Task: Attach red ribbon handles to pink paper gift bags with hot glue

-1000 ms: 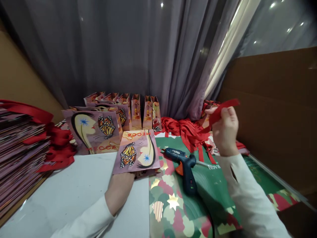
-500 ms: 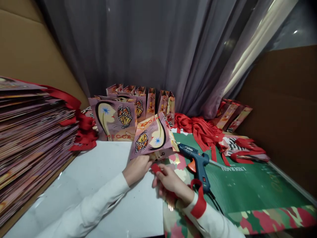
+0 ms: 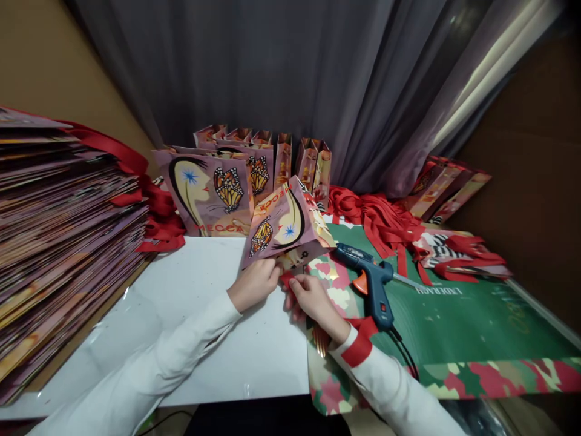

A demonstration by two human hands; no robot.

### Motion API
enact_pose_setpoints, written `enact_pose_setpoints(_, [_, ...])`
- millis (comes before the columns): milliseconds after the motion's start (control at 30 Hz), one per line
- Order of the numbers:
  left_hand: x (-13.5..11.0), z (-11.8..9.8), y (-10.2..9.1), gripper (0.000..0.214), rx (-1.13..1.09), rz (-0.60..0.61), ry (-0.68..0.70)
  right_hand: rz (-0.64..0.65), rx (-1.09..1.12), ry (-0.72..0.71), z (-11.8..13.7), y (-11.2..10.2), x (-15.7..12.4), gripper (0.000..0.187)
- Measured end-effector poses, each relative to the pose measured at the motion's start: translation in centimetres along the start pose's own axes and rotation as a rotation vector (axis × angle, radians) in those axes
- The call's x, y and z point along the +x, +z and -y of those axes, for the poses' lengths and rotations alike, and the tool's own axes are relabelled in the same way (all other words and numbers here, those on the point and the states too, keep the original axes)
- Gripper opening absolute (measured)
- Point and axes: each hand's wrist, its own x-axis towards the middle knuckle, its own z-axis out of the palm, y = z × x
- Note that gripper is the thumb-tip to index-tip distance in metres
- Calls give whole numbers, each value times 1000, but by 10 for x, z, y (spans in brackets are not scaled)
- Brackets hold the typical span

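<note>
My left hand (image 3: 256, 283) is closed on the near edge of a paper bag (image 3: 281, 224), which lies tilted with its MECCA print upside down and its open mouth toward me. Between the thumb and fingers of my right hand (image 3: 315, 303) is the end of a red ribbon (image 3: 287, 278), close beside the bag's mouth. The rest of this ribbon trails back over my right wrist. Just right of the bag, a blue glue gun (image 3: 370, 278) with an orange trigger lies on its side, apart from both hands.
Flat bags form a tall stack (image 3: 59, 242) at the left. Upright bags (image 3: 209, 194) stand at the back, and more bags (image 3: 447, 188) at the far right. A heap of red ribbons (image 3: 376, 218) lies behind the glue gun. A green printed sheet (image 3: 476, 327) covers the table's right side.
The view has tipped downward, so the table's front edge now shows. My right hand has brought the ribbon end slightly closer to the bag. My left hand keeps its grip.
</note>
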Motion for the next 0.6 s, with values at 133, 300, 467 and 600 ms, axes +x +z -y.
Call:
enact_pose_setpoints(133, [-1, 1, 0, 23, -9, -34, 8, -47, -11, -97, -4, -1, -1, 24])
enact_pose_setpoints(300, [-2, 0, 0, 23, -19, -59, 26, -75, -15, -214, -6, -2, -2, 19])
enact_pose_setpoints(467, [-4, -2, 0, 24, -26, -76, 35, -101, -17, -257, -6, -3, 1, 24])
enact_pose_setpoints(600, [-8, -5, 1, 25, -14, -127, 76, -174, -17, -308, -5, -3, 0, 31])
